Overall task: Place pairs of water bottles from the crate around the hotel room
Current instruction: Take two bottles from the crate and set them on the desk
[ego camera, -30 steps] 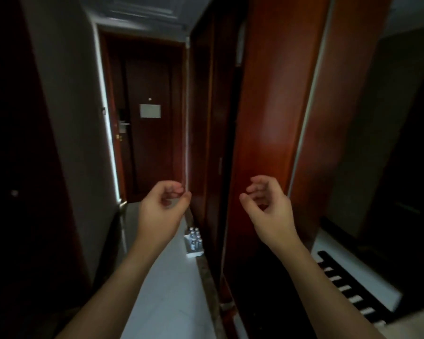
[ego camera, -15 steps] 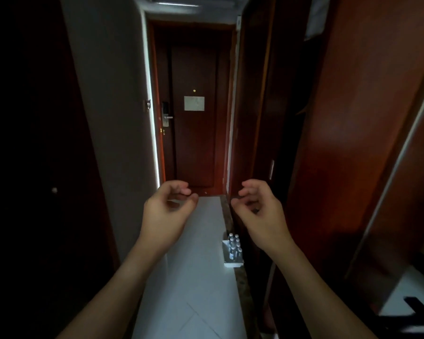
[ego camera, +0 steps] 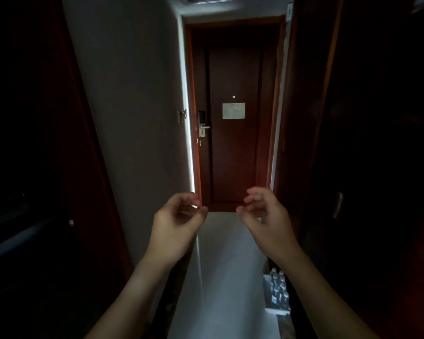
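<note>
A white crate (ego camera: 267,289) stands on the pale floor at the lower right, against the wooden wall. Several clear water bottles (ego camera: 278,288) with white caps stand upright in it. My left hand (ego camera: 175,222) and my right hand (ego camera: 267,216) are raised in front of me at chest height, well above and beyond the crate. Both have loosely curled fingers and hold nothing. My right forearm partly covers the crate's right side.
A narrow dim corridor leads to a dark wooden door (ego camera: 233,143) with a lever handle (ego camera: 203,127) and a white notice. A pale wall (ego camera: 132,118) runs on the left, dark wooden wardrobe panels (ego camera: 340,143) on the right. The floor strip (ego camera: 225,277) is light tile.
The view has swung left and forward down the corridor. The door now sits centred and the crate has shifted to the lower right and closer. Both hands stay raised and empty.
</note>
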Available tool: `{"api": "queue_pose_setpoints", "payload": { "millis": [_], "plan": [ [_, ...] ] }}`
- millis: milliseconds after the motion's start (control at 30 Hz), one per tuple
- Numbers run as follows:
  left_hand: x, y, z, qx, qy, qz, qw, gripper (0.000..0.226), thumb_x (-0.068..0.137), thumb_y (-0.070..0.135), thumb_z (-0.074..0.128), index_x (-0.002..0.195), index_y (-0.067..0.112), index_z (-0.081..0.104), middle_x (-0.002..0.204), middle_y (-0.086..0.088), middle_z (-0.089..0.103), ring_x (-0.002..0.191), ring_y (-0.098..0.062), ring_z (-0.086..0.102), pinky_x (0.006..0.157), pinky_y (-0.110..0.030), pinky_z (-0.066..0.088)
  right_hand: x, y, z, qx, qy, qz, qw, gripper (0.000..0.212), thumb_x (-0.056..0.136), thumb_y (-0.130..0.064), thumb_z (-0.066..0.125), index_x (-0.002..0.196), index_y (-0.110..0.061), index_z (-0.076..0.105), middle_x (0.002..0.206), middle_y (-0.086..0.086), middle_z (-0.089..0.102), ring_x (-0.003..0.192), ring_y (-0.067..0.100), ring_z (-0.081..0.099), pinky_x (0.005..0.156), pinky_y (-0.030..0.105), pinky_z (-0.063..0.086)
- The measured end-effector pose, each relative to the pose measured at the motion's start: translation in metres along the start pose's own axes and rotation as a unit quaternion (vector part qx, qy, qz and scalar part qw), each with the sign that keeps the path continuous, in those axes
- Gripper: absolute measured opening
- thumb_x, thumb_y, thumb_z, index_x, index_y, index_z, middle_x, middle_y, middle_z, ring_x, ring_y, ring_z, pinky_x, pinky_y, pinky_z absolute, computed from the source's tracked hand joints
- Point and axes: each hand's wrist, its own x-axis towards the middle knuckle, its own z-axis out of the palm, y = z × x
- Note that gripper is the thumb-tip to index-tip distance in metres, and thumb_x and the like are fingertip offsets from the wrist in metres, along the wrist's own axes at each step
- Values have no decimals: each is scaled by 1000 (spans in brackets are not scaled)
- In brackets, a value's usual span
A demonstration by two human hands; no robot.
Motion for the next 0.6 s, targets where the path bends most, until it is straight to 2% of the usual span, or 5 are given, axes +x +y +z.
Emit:
{"api": "queue_pose_setpoints", "payload": {
  "millis": [100,233,300,400,600],
  "plan": [
    [48,-38,5,-5,-7,-10,1000,25,80,8,77,87,30,67,78,18,73,68,4,64,72,-15,51,51,30,17,-14,6,7,1000,37,81,-13,77,113,-21,61,99,-6,65,89,13,65,72,14,49],
    [115,-91,14,-21,-4,-2,1000,19,73,24,73,90,29,68,79,11,73,70,3,64,71,-12,51,116,63,46,-27,25,1,999,32,84,-8,75,113,-15,62,98,0,66,84,8,61,70,6,45],
    [155,-119,21,-24,-17,3,1000,19,73,25,74,91,27,69,82,8,73,71,1,65,70,-13,50,151,78,62,-35,30,-1,999,31,84,-8,74,113,-13,63,98,2,67,83,5,61,72,9,46],
    [218,-156,41,-42,-43,4,998,18,79,6,78,94,14,70,83,4,72,70,0,63,68,-12,49,203,101,79,-51,48,1,998,30,84,-13,74,111,-16,63,97,0,67,86,7,64,76,20,52],
    [314,-205,110,-82,-103,15,991,24,81,-1,74,98,15,68,83,5,69,69,6,62,64,-7,47,278,154,75,-93,96,40,990,30,83,-19,74,108,-30,60,95,-9,67,83,-1,64,74,17,52]
  ]
}}
